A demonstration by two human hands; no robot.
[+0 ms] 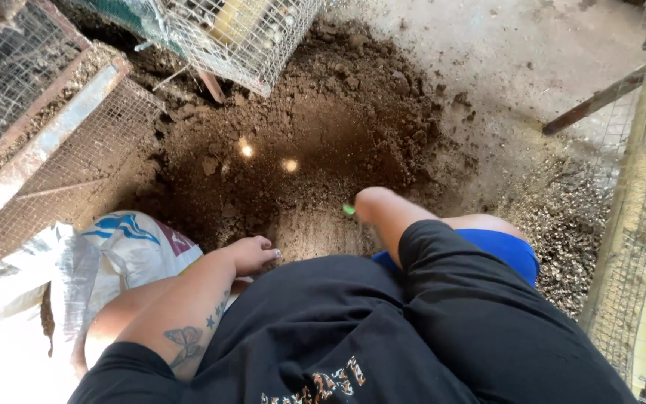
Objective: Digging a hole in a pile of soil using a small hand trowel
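My left hand [252, 254] rests loosely curled on the rim of the white woven sack [125, 251], fingers lightly bent, steadying the mouth rather than clamping it. My right hand [371, 202] is closed in a fist low over the dirt pile [315, 142]; a small green tip [348, 210] shows just beside it, probably the handle of something I grip, but I cannot tell what.

Judgement on the work: the sack mouth should be kept held wide and low, close to the foot of the pile, so loose soil moves a short way and does not spill between my knees. I would draw from the flattened near edge of the pile, where the soil looks fine and dry, rather than the lumpy far slope.

Edges and room: a wire cage [244, 34] overhangs the far side of the pile, and its lower corner is a snag point. A mesh panel with a wooden frame [54, 150] stands hard against the left, just behind the sack. A wire fence [641, 217] closes the right. Bare concrete floor [517, 52] beyond the pile is the only open ground.
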